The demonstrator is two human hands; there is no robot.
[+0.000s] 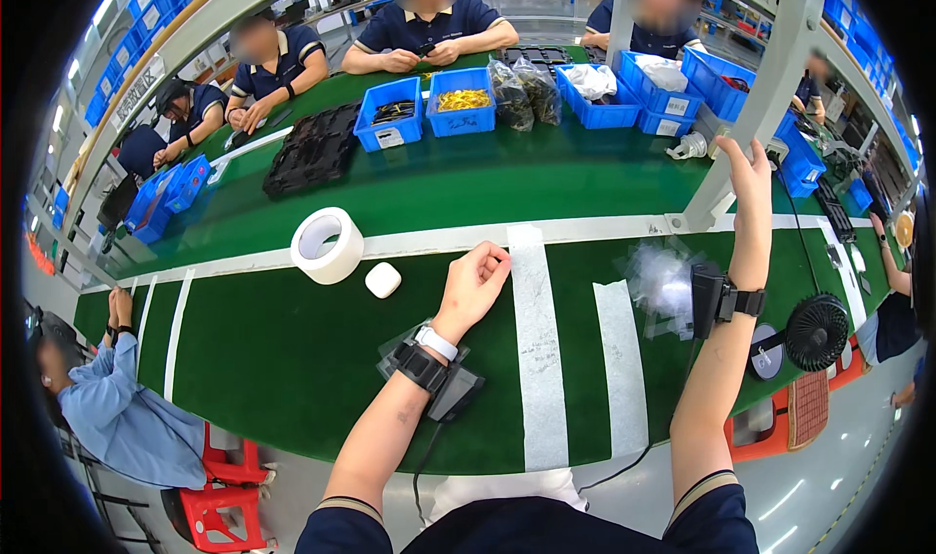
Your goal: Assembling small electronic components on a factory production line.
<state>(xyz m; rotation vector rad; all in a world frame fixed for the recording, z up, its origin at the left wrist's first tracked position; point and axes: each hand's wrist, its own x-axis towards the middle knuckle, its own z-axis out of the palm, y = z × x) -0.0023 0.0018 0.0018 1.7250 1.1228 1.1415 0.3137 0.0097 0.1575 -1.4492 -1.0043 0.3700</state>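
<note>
A dark shirt [546, 533] meets the green table [283, 359], where the left hand [476, 289] curls narrow beside a pale strip [539, 359], holding what I can't tell, and the right hand [749, 179] rises, fingers extended, by the grey post [767, 86].

White labels [390, 138] on blue bins [461, 121], black lettering on white tape [595, 229] and grey frame [783, 62]

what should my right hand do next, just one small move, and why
Probably ease the right hand back from the light-grey upright post: it is raised with fingers extended, looks empty, and overlaps the post in this view, though whether they touch is unclear.
</note>
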